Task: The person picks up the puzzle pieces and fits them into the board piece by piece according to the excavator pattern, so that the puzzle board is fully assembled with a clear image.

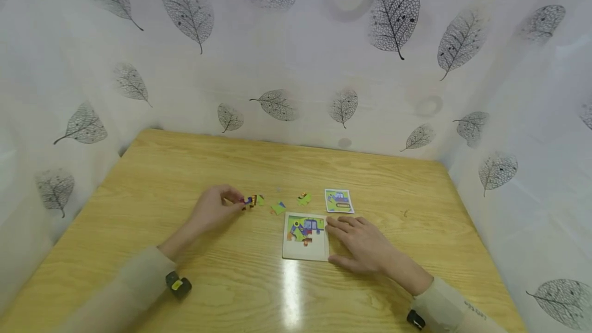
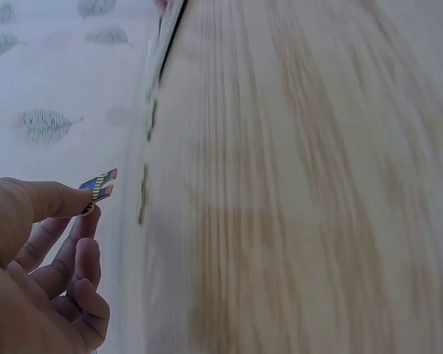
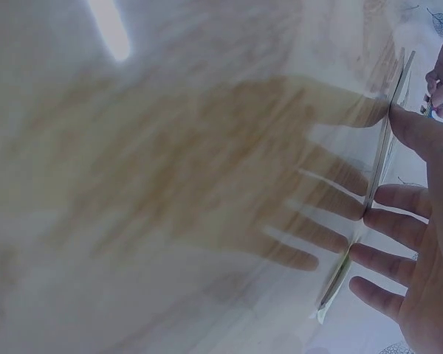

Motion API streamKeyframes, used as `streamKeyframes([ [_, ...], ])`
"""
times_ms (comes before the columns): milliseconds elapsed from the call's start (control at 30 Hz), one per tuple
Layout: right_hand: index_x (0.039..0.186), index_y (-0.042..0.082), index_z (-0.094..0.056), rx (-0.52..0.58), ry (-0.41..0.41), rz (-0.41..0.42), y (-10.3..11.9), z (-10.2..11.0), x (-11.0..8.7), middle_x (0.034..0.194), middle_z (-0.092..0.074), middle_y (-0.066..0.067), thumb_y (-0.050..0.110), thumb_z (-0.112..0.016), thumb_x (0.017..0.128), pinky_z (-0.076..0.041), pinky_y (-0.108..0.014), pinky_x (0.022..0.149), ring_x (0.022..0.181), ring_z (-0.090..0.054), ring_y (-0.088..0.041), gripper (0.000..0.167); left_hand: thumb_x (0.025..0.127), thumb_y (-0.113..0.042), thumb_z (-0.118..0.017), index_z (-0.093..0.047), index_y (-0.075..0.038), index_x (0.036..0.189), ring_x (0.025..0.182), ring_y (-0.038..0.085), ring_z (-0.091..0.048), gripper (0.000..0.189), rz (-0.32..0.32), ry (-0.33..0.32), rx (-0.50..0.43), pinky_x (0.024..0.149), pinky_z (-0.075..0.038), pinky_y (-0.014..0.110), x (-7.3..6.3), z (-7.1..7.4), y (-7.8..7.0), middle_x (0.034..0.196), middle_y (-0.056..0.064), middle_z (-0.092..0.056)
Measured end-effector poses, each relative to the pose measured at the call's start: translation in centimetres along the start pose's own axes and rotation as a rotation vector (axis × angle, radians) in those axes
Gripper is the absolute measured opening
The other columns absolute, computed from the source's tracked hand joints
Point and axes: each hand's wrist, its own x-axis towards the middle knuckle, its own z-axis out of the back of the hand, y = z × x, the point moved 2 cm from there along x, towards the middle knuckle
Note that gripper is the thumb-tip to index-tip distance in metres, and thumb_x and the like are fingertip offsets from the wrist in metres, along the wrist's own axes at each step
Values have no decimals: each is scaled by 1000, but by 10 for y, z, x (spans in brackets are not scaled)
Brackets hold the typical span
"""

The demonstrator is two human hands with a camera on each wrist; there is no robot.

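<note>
A puzzle piece [image 2: 98,187], left of centre in the head view, is pinched by the left hand [image 1: 214,208] at its edge, seemingly leaving its tabs free. The tray [image 1: 307,252], lower centre, holds joined pieces [image 1: 302,227] in its upper part. The right hand [image 1: 365,243], fingers extended, touches its right edge, likely steadying it. Loose pieces [image 1: 278,208] and a picture card [image 1: 339,201] lie above.

It's a curtained-in table corner we're standing in, homely in look, though I can't tell whether it belongs to a home; pale sheeting [image 1: 305,63], printed with dark skeleton leaves [image 1: 395,12], hangs behind the wooden table [image 1: 208,163] and along both sides, hiding whatever room lies beyond; a bright streak of reflected light [image 1: 291,292] lies on the wood, and a puzzle board [image 1: 316,251] lends a playroom touch
</note>
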Motion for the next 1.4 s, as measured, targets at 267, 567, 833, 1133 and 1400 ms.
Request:
streamKeyframes([
  [267,149,14,-59,1,-6,-1,0,-1,0,155,-60,-8,62,-61,99,-53,-54,109,138,-60,-33,70,96,-16,-77,-76,-12,104,76,12,-66,10,-4,106,-84,69,-52,25,-5,-39,-28,100,4,-77],
  [567,149,14,-59,-6,-11,3,-1,-2,0,155,-60,-8,62,-61,99,-54,-53,109,138,-60,-33,70,93,-13,-78,-77,-13,98,76,9,-64,5,-73,145,-103,70,-53,24,-5,-72,-50,93,1,-77],
  [833,149,13,-59,2,-14,0,0,-2,0,155,-60,-8,62,-62,99,-53,-54,109,137,-61,-33,70,92,-14,-79,-77,-14,95,78,8,-66,4,-98,181,-104,70,-57,24,-6,-103,-65,92,-1,-76],
  [1133,147,13,-61,3,-13,0,0,-2,0,154,-61,-8,61,-62,98,-53,-53,109,137,-61,-33,69,89,-14,-82,-77,-15,93,81,7,-66,7,-154,210,-44,75,-56,24,-2,-125,-80,92,-2,-78],
  [1400,148,13,-60,1,-15,-1,0,-1,0,155,-60,-7,62,-61,99,-53,-53,109,137,-61,-32,69,88,-16,-84,-78,-16,92,80,7,-68,8,-152,202,23,75,-55,25,-1,-133,-91,91,-1,-80],
])
